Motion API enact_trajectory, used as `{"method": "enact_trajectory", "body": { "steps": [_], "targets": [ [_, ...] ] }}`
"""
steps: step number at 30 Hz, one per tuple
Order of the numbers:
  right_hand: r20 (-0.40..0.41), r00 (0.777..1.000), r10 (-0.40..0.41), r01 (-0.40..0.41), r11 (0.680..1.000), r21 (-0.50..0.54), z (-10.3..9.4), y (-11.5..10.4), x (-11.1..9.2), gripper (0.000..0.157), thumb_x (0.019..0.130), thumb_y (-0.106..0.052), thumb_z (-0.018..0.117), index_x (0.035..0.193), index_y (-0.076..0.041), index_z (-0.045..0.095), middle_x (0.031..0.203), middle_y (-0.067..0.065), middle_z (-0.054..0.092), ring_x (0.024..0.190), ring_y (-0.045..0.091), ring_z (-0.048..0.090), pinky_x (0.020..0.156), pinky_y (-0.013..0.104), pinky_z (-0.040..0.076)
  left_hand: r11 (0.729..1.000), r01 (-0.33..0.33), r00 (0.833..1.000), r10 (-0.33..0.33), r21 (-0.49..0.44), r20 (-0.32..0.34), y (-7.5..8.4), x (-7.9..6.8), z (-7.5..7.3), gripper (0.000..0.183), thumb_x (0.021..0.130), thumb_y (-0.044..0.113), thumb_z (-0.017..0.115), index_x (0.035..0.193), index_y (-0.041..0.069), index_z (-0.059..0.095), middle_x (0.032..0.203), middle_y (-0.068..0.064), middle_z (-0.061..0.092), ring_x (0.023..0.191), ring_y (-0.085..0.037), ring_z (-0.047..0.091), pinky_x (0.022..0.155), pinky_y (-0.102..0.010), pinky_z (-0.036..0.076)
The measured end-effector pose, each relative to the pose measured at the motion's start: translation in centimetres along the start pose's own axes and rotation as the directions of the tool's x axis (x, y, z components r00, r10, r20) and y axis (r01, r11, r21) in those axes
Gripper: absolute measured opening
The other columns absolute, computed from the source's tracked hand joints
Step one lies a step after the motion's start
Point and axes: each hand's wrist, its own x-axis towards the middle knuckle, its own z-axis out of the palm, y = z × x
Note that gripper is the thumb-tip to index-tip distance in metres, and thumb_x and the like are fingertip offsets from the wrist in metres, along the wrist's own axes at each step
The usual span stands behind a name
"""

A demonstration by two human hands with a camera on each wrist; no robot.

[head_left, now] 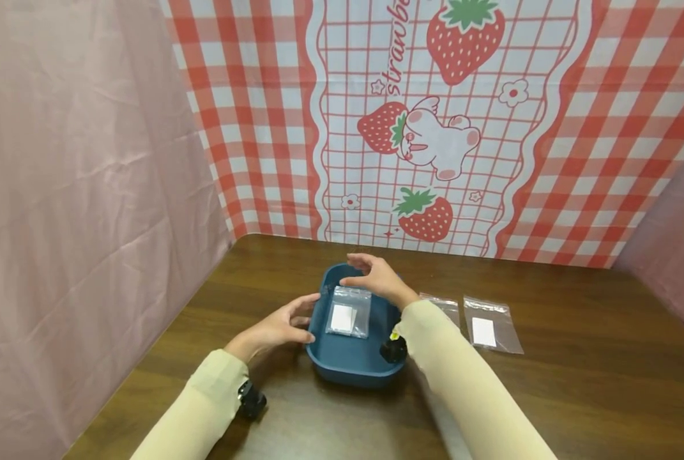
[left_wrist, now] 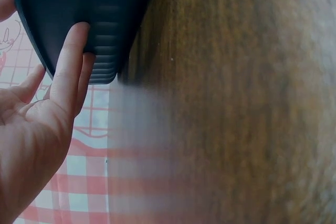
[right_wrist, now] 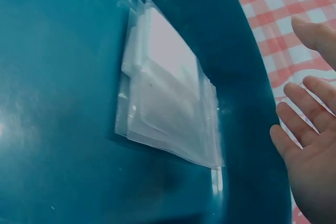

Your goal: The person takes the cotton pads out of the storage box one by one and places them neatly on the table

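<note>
A dark blue plastic bin (head_left: 347, 370) stands on the table with a small stack of clear zip bags (head_left: 356, 312) inside, white cards showing through the plastic. In the right wrist view these bags (right_wrist: 168, 93) lie overlapped on the bin's floor near one wall. My left hand (head_left: 278, 329) is at the bin's left side; in the left wrist view its straight fingers (left_wrist: 68, 72) lie against the outer wall. Over the far end of the bin is my right hand (head_left: 379, 281), fingers spread and holding nothing. The right wrist view shows that hand (right_wrist: 315, 135) beside the rim.
To the right of the bin lie two more clear zip bags, one (head_left: 491, 326) with a white card, the other (head_left: 442, 306) partly behind my right sleeve. A checked strawberry cloth (head_left: 261, 128) hangs behind the brown wooden table (head_left: 594, 358). Pink fabric (head_left: 89, 191) hangs at the left.
</note>
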Motion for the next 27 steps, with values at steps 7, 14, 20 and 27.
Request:
{"method": "enact_trajectory", "body": {
  "steps": [7,14,20,27],
  "targets": [
    [0.086,0.994,0.075,-0.068,0.995,-0.079,1.4,0.0,-0.2,0.064,0.079,-0.023,0.074,0.134,-0.002,0.047,0.131,0.015,0.051,0.122,0.032,0.045,0.097,0.044,0.037,0.999,-0.032,0.999,0.032,-0.012,0.014,0.0,0.1,0.0,0.082,0.076,-0.004,0.064,0.146,0.001,0.021,0.141,-0.026,0.028,0.120,-0.041,0.039,0.079,-0.035,0.047],
    [0.181,0.971,0.157,-0.122,0.974,-0.191,2.0,0.6,-0.4,0.066,0.076,-0.029,0.077,0.132,-0.004,0.051,0.131,0.012,0.051,0.122,0.028,0.045,0.097,0.044,0.037,1.000,-0.027,1.000,0.027,-0.016,0.015,-0.1,0.0,-0.1,0.082,0.076,-0.004,0.064,0.146,0.002,0.021,0.141,-0.027,0.030,0.120,-0.041,0.040,0.080,-0.037,0.047],
    [0.263,0.943,0.203,-0.142,0.962,-0.233,2.1,0.5,-0.7,0.070,0.074,-0.030,0.078,0.133,-0.006,0.050,0.133,0.011,0.050,0.124,0.027,0.043,0.099,0.045,0.034,1.000,-0.004,1.000,0.003,0.003,0.010,0.1,-0.2,-0.1,0.080,0.078,-0.004,0.063,0.146,0.003,0.022,0.142,-0.023,0.030,0.122,-0.040,0.039,0.084,-0.041,0.046],
    [0.345,0.907,0.243,-0.131,0.940,-0.316,1.9,1.0,-0.8,0.072,0.071,-0.030,0.080,0.134,-0.012,0.051,0.136,0.009,0.046,0.122,0.025,0.041,0.101,0.045,0.031,1.000,-0.027,1.000,0.027,0.014,0.015,0.1,0.0,0.2,0.081,0.076,-0.003,0.064,0.146,0.002,0.022,0.140,-0.027,0.029,0.120,-0.040,0.039,0.080,-0.036,0.047]
  ]
}}
